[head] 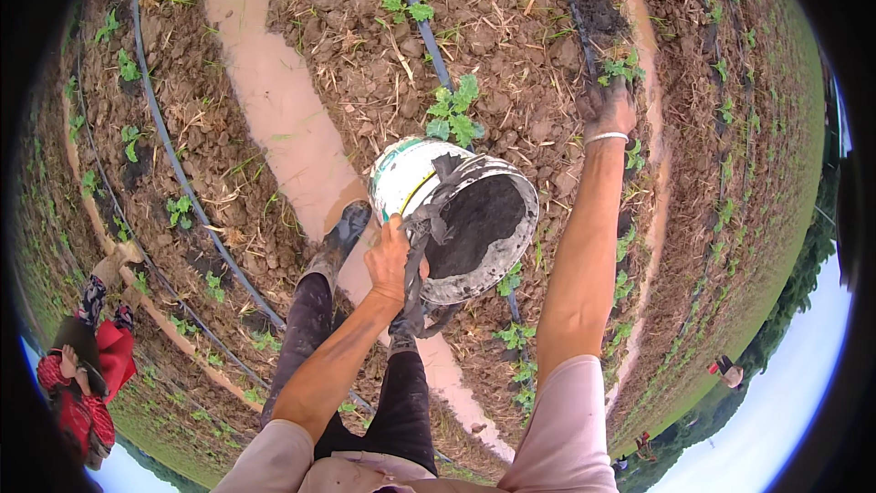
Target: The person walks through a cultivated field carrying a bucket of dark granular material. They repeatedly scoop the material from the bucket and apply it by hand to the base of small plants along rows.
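My left hand (389,259) grips the rim of a white plastic bucket (405,174), which tilts with its mouth towards me. Strips of dark cloth (448,171) are tied around its handle and rim. Inside lies black, soil-like material (479,226). My right hand (609,108), with a white band at the wrist, reaches down to the soil beside a green leafy seedling (621,68) and a black drip line (578,17). Its fingers are partly hidden, so whether they hold anything is unclear. A dark patch of similar material (601,16) lies on the bed just beyond.
A muddy water-filled furrow (287,103) runs under my boots (348,226). Another drip line (421,20) passes a seedling (455,113) behind the bucket. Further drip lines (161,116) and seedling rows cross the straw-strewn soil. A person in red (85,370) stands at left; others are far off at right.
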A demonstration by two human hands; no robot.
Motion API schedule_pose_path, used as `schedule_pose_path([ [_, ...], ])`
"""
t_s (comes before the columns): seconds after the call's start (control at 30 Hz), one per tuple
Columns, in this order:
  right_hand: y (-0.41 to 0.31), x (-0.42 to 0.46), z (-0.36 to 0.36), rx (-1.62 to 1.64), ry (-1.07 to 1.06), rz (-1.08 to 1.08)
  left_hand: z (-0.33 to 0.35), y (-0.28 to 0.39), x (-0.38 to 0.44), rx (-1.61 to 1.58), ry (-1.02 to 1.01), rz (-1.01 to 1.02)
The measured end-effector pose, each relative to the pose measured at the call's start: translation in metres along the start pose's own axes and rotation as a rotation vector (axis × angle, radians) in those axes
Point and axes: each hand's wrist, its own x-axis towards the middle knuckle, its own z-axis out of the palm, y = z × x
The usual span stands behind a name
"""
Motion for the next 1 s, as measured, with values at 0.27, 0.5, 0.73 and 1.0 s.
schedule_pose_path([
  [0.27,0.172,-0.223,-0.065,-0.598,-0.082,-0.343,-0.012,-0.006,0.008,-0.011,0.012,-0.016],
  [0.5,0.312,-0.192,-0.068,-1.035,-0.515,-0.192,0.023,-0.017,-0.002,0.141,-0.072,-0.062],
  [0.73,0.338,-0.189,-0.080,-1.166,-0.735,-0.408,0.000,0.000,-0.001,0.074,-0.119,-0.007],
  [1.0,0.259,-0.217,-0.069,0.125,-0.694,0.669,-0.005,-0.019,-0.001,0.028,-0.089,-0.025],
])
